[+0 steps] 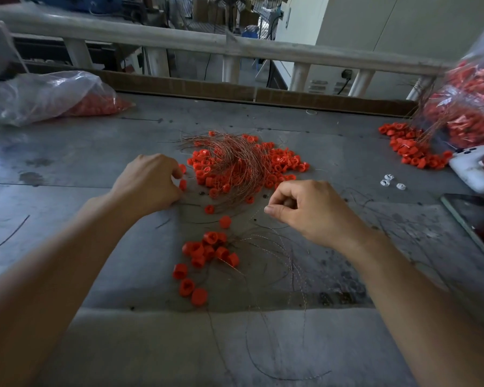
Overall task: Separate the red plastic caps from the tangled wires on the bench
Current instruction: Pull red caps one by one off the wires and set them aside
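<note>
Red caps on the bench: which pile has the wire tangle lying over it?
The large middle pile, covered by the coppery wire tangle. The small near cluster has only a few loose strands beside it.

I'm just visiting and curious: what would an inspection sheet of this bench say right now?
Surface: grey stained metal bench, scratched.
Job's things: tangled copper wires over a pile of red plastic caps; separated caps lie nearer.
Clutter: white game controller, dark-screened tablet, small white clips, clear plastic bag of caps far left, fuller bag far right.
Grips: left hand pinches one red cap; right hand likely pinches one wire.
Cables: black power cord at wall socket.
Surroundings: grey railing, workshop beyond.
</note>
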A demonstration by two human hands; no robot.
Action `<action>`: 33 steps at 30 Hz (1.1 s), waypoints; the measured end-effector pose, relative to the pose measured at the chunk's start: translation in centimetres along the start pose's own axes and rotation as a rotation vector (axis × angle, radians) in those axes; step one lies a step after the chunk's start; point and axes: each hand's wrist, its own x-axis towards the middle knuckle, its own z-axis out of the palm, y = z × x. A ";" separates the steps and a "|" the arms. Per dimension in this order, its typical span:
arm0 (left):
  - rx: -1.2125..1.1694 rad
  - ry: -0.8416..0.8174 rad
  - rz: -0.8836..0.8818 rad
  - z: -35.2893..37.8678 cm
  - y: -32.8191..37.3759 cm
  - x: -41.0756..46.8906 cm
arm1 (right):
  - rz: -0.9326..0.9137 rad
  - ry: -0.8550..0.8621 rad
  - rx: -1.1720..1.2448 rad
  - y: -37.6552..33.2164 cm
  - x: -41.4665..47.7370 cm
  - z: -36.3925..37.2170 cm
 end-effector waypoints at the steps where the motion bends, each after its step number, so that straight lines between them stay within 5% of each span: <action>1: 0.014 -0.012 -0.014 -0.1 0.1 -0.1 | 0.001 0.002 0.003 0.1 0.0 0.0; 9: -0.098 0.018 -0.027 -1.6 1.0 -1.8 | 0.011 0.082 -0.025 0.6 0.1 -0.6; 17: -0.626 0.014 0.069 -1.9 5.3 -6.0 | 0.150 0.281 -0.041 3.1 1.1 -1.4; 33: -0.633 0.037 0.170 -0.1 5.8 -7.1 | 0.080 0.225 -0.191 2.6 4.3 0.0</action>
